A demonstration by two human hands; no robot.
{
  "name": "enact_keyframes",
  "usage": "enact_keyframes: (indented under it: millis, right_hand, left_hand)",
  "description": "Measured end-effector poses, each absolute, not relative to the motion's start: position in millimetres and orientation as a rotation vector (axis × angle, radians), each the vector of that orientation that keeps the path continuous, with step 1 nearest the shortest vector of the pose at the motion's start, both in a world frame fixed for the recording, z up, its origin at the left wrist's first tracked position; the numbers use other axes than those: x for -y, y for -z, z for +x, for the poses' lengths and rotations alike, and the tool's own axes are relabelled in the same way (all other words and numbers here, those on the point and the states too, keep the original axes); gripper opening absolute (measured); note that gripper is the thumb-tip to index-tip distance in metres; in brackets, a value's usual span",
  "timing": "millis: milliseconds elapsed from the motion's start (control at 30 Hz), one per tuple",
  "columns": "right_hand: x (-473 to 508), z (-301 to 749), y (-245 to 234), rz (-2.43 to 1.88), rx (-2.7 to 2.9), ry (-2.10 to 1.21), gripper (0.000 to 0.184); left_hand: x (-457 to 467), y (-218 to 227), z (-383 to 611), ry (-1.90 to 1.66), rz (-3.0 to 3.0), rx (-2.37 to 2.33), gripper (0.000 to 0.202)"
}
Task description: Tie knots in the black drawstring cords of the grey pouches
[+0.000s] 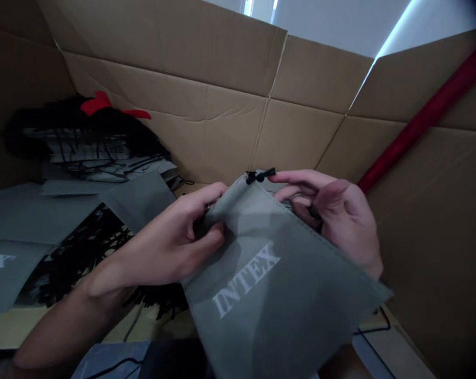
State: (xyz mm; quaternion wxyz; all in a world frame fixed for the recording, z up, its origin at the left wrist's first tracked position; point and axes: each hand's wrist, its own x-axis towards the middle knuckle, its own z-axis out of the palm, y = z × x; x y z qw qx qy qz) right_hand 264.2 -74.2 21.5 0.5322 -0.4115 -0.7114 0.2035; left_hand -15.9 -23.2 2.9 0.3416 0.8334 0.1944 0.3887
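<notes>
Grey drawstring bag (261,284), non-woven, "INTEX" printed in white on the face: held up in the air before the far wall of the carton (206,126), tilted, its corner with the black cord lock (259,175) uppermost.

Left hand (170,242): on the near side of that corner, fingers (212,231) together and clamped on the bag's edge, bunching the cloth. The pinch appears to carry most of the bag's weight and keep the printed face turned up.

Right hand (333,216): on the far side of the same corner, fingers (301,179) curled in towards the palm, slightly apart, with the bag's edge running against them. Whether they are clamped on it or only steadying it cannot be told (the bag hides part of the grip). Something small and dark sits by the curled fingers; too shaded to identify.

Stack of similar grey bags (36,216): by the carton's left wall, lying loosely overlapped, perhaps simply set aside within reach of the left hand.

Black cords (80,258): tangled among and over those bags.

Red tube (427,116): propped slantwise along the carton's right wall.
</notes>
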Motion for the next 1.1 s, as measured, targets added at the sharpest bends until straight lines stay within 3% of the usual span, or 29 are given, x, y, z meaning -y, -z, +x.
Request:
enact_keyframes:
  millis: [267,433,633,867,1100]
  right_hand:
    - [70,237,-25,-0.874,1.68,-0.465,0.021]
    - [63,229,-19,-0.662,1.792,-0.414,0.019]
    - [60,222,-16,-0.646,1.753,-0.347,0.031]
    - [62,227,-17,-0.62,1.769,-0.472,0.022]
    - [59,231,-15,-0.64,1.809,-0.363,0.014]
  left_hand:
    - [28,1,-14,-0.893,2.177,-0.519,0.013]
    - [31,4,-8,-1.217,2.16,-0.433,0.011]
    - [31,5,-10,-1.284,2.299,-0.433,0.011]
    - [30,5,-11,-1.378,2.349,-0.471,0.008]
    - [29,2,-8,-1.318,2.356,-0.421,0.013]
